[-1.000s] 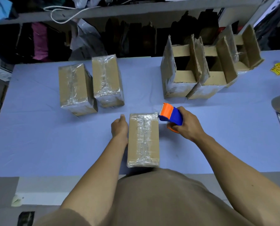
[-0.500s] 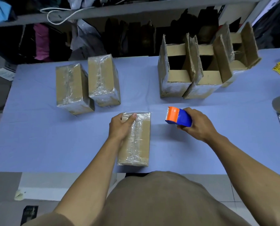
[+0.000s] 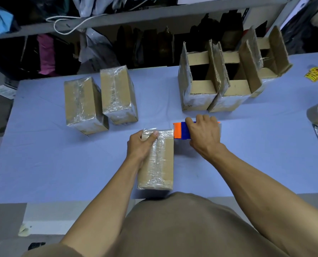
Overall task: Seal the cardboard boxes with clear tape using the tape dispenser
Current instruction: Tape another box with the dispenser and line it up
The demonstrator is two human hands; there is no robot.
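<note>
- The cardboard box [image 3: 157,160] lay flat on the lilac counter [image 3: 52,164] right in front of the person, long side running away from them, a strip of clear tape [image 3: 157,154] crinkled down its top seam.
- It looked light and fairly stiff, judging by its size; the glossy tape would be slick under skin, so the bare cardboard sides and the far corners seemed the better places to hold.
- The left hand [image 3: 140,147] sat on the box's far left corner, fingers [image 3: 152,135] curled over the far edge, pressing the tape end down.
- The right hand [image 3: 204,136] was wrapped around the blue-and-orange tape dispenser [image 3: 181,130], fingers closed over its body, the orange nose just beside the box's far right corner; whether it touched could not be told.
- The dispenser looked like hard plastic, best gripped around its body as here.
- Two taped boxes [image 3: 98,101] stood further back on the left; open boxes [image 3: 219,78] waited back right.
</note>
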